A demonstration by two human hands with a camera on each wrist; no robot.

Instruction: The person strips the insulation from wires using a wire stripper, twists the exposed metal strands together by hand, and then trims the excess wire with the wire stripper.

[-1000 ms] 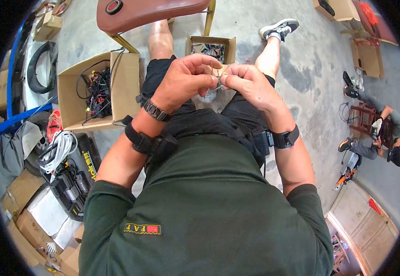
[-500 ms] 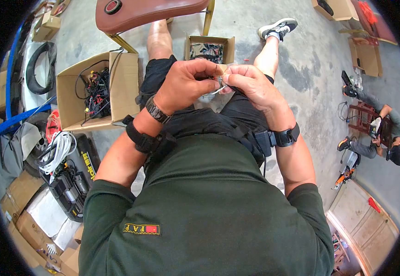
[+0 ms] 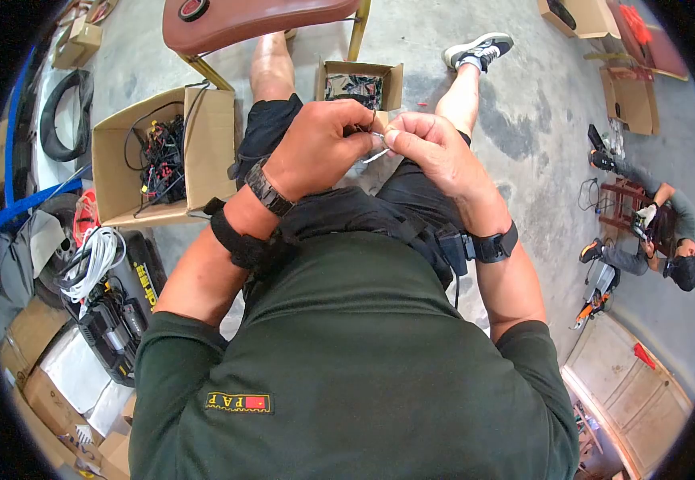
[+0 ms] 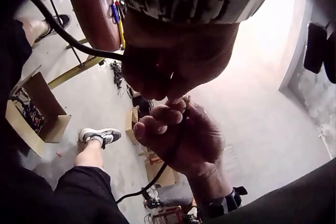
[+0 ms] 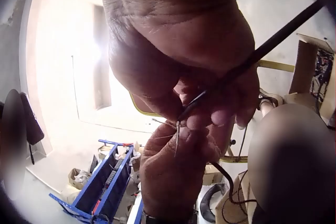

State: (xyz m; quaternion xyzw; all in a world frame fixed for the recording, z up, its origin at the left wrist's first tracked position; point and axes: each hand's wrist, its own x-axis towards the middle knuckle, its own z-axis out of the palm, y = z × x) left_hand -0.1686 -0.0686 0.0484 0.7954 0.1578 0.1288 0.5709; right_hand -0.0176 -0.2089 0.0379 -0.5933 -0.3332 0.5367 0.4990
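Both hands meet above the lap, fingertips close together. My left hand (image 3: 311,152) pinches the end of a black cable (image 4: 100,52), which runs off to the upper left in the left wrist view. With thumb and curled fingers my right hand (image 3: 431,152) grips another black cable (image 5: 262,48), its length crossing the palm. Thin bare wire strands (image 5: 177,136) stick out between the fingertips in the right wrist view. A short whitish wire end (image 3: 375,156) shows below the fingers in the head view. The exact joint between the strands is hidden by the fingers.
A cardboard box (image 3: 211,152) of tangled cables stands on the left; a smaller box (image 3: 395,84) with dark pieces lies ahead between the legs. A brown padded seat (image 3: 259,24) is in front. At right, another person (image 3: 679,216) sits working near the wall.
The left thumb and fingers have closed in from a wider arch, and the whitish wire end has come into clearer view. The right hand keeps its pinch, nearly still.
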